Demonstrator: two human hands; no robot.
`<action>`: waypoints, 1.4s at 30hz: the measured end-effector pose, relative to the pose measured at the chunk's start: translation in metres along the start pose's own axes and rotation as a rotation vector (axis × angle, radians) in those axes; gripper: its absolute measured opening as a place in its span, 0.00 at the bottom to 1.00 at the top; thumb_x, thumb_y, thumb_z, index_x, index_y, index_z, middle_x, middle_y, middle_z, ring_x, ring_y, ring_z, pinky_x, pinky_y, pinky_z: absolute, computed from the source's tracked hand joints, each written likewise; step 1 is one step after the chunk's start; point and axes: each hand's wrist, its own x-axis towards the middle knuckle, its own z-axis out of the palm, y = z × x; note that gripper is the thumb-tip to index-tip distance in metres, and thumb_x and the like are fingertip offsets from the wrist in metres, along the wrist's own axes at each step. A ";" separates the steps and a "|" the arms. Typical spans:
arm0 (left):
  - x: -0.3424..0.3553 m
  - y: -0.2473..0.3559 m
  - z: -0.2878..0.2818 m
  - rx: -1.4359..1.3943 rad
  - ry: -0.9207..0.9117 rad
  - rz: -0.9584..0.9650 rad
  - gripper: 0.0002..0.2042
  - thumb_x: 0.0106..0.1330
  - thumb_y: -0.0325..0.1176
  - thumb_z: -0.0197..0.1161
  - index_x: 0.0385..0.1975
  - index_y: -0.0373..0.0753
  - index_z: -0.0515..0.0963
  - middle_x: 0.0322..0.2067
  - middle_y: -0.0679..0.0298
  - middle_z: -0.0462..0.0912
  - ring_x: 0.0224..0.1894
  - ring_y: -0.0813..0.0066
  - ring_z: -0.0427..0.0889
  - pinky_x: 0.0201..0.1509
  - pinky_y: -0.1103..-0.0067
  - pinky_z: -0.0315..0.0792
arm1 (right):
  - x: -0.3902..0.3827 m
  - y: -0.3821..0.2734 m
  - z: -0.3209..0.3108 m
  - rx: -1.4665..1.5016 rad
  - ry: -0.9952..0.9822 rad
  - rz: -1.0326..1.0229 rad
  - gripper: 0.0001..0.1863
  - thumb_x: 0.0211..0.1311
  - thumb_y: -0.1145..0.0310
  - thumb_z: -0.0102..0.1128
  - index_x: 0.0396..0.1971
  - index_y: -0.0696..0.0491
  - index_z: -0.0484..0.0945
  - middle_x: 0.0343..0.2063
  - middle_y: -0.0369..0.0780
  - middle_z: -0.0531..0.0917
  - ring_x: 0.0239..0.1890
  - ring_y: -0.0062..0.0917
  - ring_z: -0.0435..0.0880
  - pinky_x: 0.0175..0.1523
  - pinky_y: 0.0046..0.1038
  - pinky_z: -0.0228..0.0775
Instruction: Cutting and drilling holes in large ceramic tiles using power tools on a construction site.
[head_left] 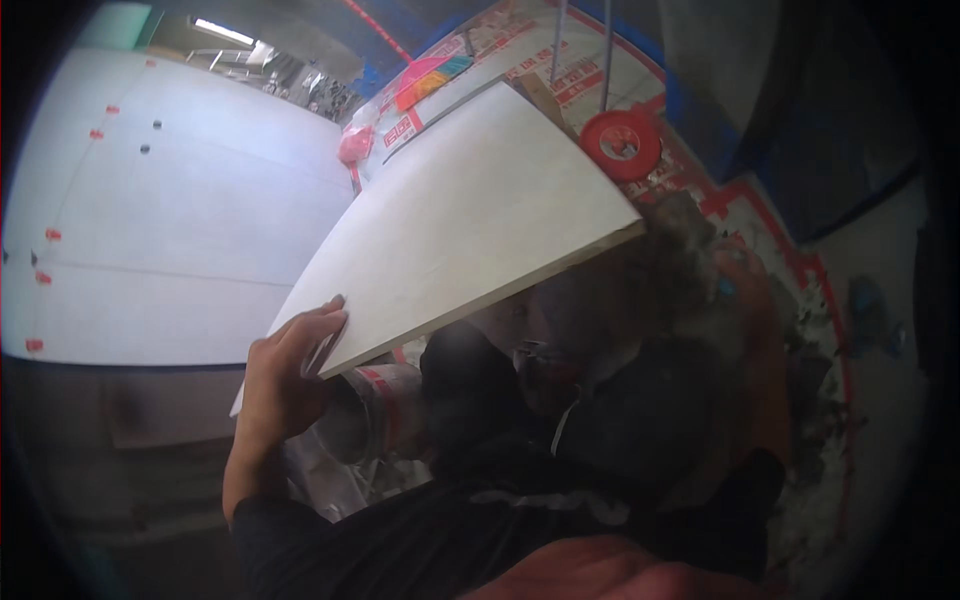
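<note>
A large white board (470,200) with a pale yellowish edge lies tilted across the middle in front of me. My left hand (295,355) is closed on its near left corner, the fingers on the top face. Off the board's right corner, my right hand (742,268) is dim and smeared, beside a grey, blurred mass (690,245) that I cannot make out. Whether those fingers hold anything does not show. Under the board's near edge sits a white and red cylinder (392,400) with a dark opening.
To the left stands a wide white panel (190,220) with small red and black marks. Beyond the board are a broom head (435,82) with coloured bristles, a pink bag (355,143) and a red disc (622,145). Red-and-white printed sheeting (580,72) covers the floor.
</note>
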 end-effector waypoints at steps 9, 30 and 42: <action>-0.004 -0.015 -0.004 -0.142 -0.023 0.069 0.27 0.48 0.13 0.65 0.52 0.35 0.75 0.58 0.47 0.81 0.61 0.43 0.79 0.60 0.63 0.78 | 0.025 -0.111 0.141 0.566 -0.547 0.164 0.26 0.71 0.55 0.62 0.60 0.58 0.77 0.49 0.42 0.84 0.50 0.25 0.84 0.55 0.28 0.76; -0.024 -0.045 0.106 -0.187 -0.026 0.039 0.26 0.55 0.13 0.62 0.56 0.34 0.72 0.64 0.47 0.73 0.72 0.40 0.67 0.74 0.45 0.60 | 0.019 -0.096 0.171 0.181 -0.562 0.119 0.32 0.62 0.57 0.71 0.60 0.62 0.77 0.51 0.44 0.85 0.51 0.29 0.85 0.60 0.30 0.75; -0.045 -0.036 0.243 0.055 0.235 0.067 0.13 0.65 0.30 0.64 0.48 0.38 0.74 0.61 0.49 0.74 0.69 0.41 0.71 0.70 0.36 0.59 | 0.055 -0.030 0.127 -0.126 -0.493 0.241 0.26 0.59 0.66 0.75 0.56 0.59 0.78 0.45 0.41 0.86 0.46 0.26 0.85 0.52 0.30 0.79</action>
